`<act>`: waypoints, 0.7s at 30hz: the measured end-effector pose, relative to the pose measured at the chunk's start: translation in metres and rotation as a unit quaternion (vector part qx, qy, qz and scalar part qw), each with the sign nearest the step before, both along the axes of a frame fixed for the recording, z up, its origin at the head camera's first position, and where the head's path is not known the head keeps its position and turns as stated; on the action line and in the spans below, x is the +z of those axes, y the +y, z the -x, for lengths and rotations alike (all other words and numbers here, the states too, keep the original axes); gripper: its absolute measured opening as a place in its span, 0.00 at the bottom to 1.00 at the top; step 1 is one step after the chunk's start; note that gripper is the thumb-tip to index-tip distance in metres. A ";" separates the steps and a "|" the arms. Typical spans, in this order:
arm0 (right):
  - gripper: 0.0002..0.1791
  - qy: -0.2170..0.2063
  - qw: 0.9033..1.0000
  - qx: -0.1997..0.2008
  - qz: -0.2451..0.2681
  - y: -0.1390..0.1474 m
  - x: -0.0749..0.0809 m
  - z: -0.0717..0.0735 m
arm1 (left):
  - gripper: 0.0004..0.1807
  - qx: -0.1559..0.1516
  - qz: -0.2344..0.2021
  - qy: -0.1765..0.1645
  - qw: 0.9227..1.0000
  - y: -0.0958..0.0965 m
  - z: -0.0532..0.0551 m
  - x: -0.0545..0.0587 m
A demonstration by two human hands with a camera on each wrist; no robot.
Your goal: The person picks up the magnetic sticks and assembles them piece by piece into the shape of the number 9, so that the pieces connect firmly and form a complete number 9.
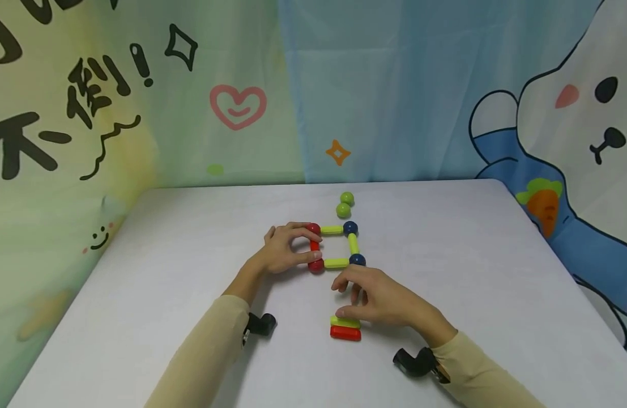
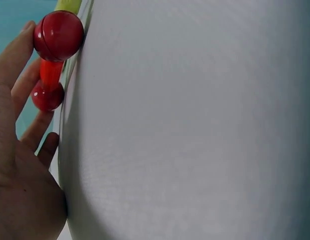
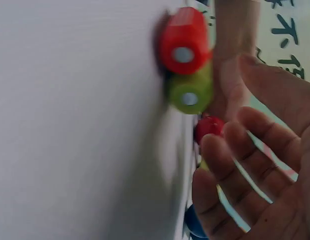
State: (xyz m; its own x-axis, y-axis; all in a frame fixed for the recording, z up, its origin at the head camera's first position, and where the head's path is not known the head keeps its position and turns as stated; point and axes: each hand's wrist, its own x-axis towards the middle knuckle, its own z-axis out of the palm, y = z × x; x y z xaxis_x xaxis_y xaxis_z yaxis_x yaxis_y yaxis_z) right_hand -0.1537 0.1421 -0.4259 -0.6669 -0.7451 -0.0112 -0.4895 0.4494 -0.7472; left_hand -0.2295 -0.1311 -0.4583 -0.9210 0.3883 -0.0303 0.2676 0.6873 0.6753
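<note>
A square of magnetic sticks and balls lies on the white table, made of a red stick, several yellow-green sticks, two red balls and two blue balls. My left hand holds its left side, thumb at the near red ball and fingers by the far one. Nearer to me lie a loose yellow-green stick and a loose red stick, side by side, metal discs showing in their ends. Over them hovers my right hand, fingers loosely bent, nothing between them.
Two green balls sit touching beyond the square. The white table runs back to a printed curtain. A black wrist camera sticks out from the right sleeve, another from the left.
</note>
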 end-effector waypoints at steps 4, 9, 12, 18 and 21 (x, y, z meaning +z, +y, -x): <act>0.21 0.000 1.000 0.001 -0.019 0.001 -0.001 -0.002 | 0.20 -0.004 -0.005 0.001 1.000 0.001 0.000 -0.001; 0.19 -0.001 1.000 0.004 -0.031 0.003 -0.003 -0.005 | 0.20 -0.007 -0.007 0.001 1.000 0.002 -0.002 0.000; 0.17 0.002 1.000 0.009 -0.029 0.005 -0.004 -0.006 | 0.20 -0.009 -0.007 0.004 1.000 0.001 -0.002 0.002; 0.14 0.002 0.999 0.019 -0.039 0.006 -0.002 -0.006 | 0.20 -0.006 -0.004 -0.001 1.000 0.000 -0.003 0.003; 0.12 0.005 0.999 0.023 -0.042 0.007 -0.002 -0.006 | 0.20 -0.004 -0.005 -0.001 1.000 -0.001 -0.003 0.003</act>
